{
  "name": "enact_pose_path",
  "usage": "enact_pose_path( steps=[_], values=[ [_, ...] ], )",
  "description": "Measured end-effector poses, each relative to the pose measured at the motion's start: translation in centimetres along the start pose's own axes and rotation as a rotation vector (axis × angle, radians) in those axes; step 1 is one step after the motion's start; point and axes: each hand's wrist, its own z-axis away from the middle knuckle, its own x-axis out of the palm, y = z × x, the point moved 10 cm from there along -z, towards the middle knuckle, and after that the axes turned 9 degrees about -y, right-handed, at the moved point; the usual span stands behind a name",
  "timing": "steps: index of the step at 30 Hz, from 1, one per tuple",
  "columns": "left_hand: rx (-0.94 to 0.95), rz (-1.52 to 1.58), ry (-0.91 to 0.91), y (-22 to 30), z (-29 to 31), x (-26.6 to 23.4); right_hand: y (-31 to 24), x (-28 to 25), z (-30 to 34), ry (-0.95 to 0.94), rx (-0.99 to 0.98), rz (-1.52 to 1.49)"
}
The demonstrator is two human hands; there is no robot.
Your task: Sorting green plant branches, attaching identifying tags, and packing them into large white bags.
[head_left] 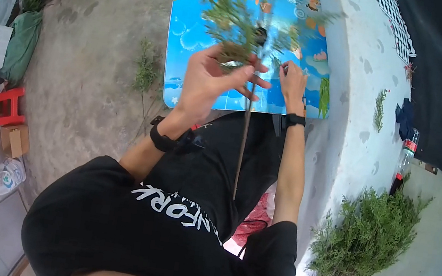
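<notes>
My left hand (209, 82) is closed around a leafy green branch (244, 133), its thumb and fingers at the thin brown stem. The foliage fans out above the hand and is blurred by motion. The bare stem hangs down in front of my dark clothes. Just to the right, my right hand (293, 80) has its fingertips pressed together beside the foliage. What is in them, if anything, is too small to make out. Both hands are over a low blue table (184, 78) with a cartoon print. A dark spot (260, 35) shows among the leaves near the stem.
A bundle of green branches (369, 234) lies on the white ledge (350, 134) at right, near a plastic bottle (409, 149) and a loose sprig (379, 110). Another sprig (145, 66) lies on the floor at left. Red stools (7, 107) and boxes (14, 140) stand farther left.
</notes>
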Motion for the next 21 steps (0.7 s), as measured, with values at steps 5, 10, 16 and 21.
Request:
enact_pose_path(
  steps=[5, 10, 16, 21],
  values=[
    [-0.064, 0.096, -0.101, -2.3, -0.3, 5.3, 2.4, 0.6, 5.1, -0.07, 0.163, -0.065],
    [-0.031, 0.043, -0.271, -2.2, 1.3, 10.1, 2.5, -0.3, 8.6, 0.007, 0.157, -0.107],
    [0.073, -0.115, -0.333, -0.7, 2.6, 12.7, 2.5, -3.0, 11.8, 0.093, 0.167, -0.192],
    [0.087, -0.03, -0.472, -0.1, 2.7, 15.5, 3.5, -8.1, 15.2, 0.155, 0.171, -0.456]
  ],
)
